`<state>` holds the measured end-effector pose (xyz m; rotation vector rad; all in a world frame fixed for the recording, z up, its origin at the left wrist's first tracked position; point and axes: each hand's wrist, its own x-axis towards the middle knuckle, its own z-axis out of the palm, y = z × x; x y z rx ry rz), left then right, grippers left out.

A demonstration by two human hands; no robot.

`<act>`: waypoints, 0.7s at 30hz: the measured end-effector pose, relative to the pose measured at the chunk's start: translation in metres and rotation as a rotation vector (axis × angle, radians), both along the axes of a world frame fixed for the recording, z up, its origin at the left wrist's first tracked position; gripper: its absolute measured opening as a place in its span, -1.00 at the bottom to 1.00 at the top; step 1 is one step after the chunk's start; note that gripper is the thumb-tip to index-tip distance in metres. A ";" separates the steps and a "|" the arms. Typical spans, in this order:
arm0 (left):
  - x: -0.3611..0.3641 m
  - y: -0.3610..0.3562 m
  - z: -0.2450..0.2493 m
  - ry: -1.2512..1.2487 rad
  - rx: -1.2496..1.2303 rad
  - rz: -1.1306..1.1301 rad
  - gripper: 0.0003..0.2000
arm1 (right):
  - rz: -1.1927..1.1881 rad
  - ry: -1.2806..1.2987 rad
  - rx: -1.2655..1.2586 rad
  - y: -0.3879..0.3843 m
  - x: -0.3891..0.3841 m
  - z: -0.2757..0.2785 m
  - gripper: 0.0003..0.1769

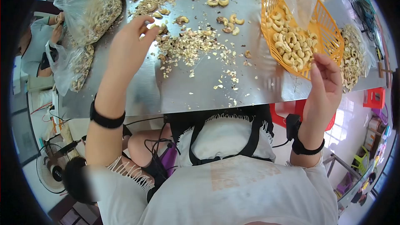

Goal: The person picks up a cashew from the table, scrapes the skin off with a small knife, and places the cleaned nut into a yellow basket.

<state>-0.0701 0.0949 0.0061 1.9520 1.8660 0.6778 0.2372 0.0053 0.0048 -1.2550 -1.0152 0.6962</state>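
My left hand (132,43) is over the far left of the metal table, its fingers curled closed around what looks like a cashew nut (151,26). Right beside its fingertips lie more cashews and a spread pile of broken cashew bits and skins (189,46). At the near right rim of an orange plastic basket (270,0) is my right hand (327,81). Its thumb and forefinger are apart, with nothing visible between them. Whole pale cashews (293,48) fill the bottom of the basket, close to those fingertips.
Small clusters of cashews (230,24) lie mid-table on the metal surface (183,96). Bags of nut pieces (100,14) stand at the left, where another person (37,46) sits. A heap of nuts (353,56) is right of the basket. A fan (52,166) stands lower left.
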 end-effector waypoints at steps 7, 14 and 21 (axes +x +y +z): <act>-0.002 0.016 -0.030 0.348 0.031 -0.073 -0.77 | 0.211 0.024 -0.062 -0.009 -0.018 -0.002 -0.78; -0.008 0.014 -0.034 0.361 0.074 -0.036 -0.80 | 0.441 0.148 -0.248 -0.012 -0.034 -0.001 -0.85; 0.033 -0.039 0.000 -0.301 -0.229 0.006 -0.92 | 0.572 0.111 -0.195 -0.014 -0.052 -0.023 -0.83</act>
